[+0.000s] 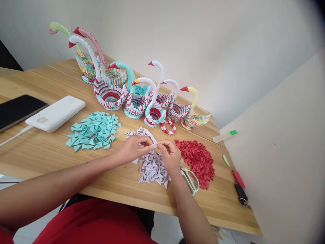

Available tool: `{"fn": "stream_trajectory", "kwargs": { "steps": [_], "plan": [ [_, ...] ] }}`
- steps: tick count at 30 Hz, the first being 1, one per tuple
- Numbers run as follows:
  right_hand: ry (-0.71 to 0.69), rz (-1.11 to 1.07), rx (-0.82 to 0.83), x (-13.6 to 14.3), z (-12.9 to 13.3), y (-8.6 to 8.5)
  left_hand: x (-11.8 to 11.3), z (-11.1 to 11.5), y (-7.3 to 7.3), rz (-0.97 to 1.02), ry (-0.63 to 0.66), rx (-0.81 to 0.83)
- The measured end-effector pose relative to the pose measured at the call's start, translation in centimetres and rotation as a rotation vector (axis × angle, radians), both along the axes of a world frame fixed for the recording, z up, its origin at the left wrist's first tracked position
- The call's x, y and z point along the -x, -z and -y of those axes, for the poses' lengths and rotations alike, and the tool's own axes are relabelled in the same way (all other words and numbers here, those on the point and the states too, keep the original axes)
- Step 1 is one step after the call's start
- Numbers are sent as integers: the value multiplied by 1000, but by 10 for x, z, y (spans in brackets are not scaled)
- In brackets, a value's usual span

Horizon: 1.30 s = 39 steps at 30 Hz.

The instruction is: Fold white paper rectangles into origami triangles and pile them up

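Observation:
Over the table's middle, my left hand (135, 148) pinches the near end of a curved chain of white folded paper pieces (150, 135). Fingertips of my right hand (171, 156) meet that same end from the other side, closed on a small white paper piece that they partly hide. Just below both hands lies a pile of pale lilac-white paper triangles (153, 169), and a smaller group of them (138, 132) sits behind my left hand. Scissors with pale handles (191, 181) rest by my right wrist, beside a heap of red paper triangles (199, 161).
Turquoise paper triangles (93, 130) lie left of my hands. Several folded-paper swans (110, 95) stand at the back, near a red-and-white paper ring (168, 127). A white power bank (57, 112) and a phone (19, 110) lie left. A glue stick (224, 136) and black key fob (241, 194) lie right.

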State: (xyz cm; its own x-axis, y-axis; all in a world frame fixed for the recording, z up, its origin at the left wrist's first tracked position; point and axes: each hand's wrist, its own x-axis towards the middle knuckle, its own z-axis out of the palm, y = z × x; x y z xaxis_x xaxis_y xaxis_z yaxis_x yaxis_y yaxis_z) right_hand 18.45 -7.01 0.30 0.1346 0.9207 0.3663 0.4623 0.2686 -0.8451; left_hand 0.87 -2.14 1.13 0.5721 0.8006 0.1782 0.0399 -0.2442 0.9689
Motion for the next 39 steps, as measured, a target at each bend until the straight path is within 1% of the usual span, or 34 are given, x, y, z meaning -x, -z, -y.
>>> {"fn": "stream_trajectory", "kwargs": {
  "steps": [3,5,7,9,12,15,19,23,25,27,29,32,36,39],
  "plan": [
    [8,7,-24,1,2,-1,0,-3,2,188,137,359],
    [6,6,-33,1,2,0,0,-4,4,269,189,522],
    [7,12,-54,2,3,0,0,-6,5,310,192,602],
    [9,36,-97,2,3,1,1,-7,7,342,173,628],
    [-28,128,-185,1,2,0,0,-9,8,376,133,623],
    [-90,279,-275,1,1,-2,-1,-10,10,402,85,629],
    [-100,421,-379,2,-1,-4,0,-10,11,442,42,654],
    [-51,455,-457,4,-2,-3,0,-10,11,459,13,683],
    [-35,438,-454,4,0,-3,-1,-10,11,461,17,685],
    [-60,437,-439,5,1,-4,-2,-10,11,451,20,670],
    [-93,470,-447,5,1,-4,-3,-9,11,431,20,643],
    [-95,532,-490,3,2,-6,-2,-9,10,376,17,575],
    [-94,576,-514,0,2,-5,1,-9,6,179,-11,397],
    [-97,589,-513,-2,1,-4,2,-11,5,50,5,279]
  ]
}}
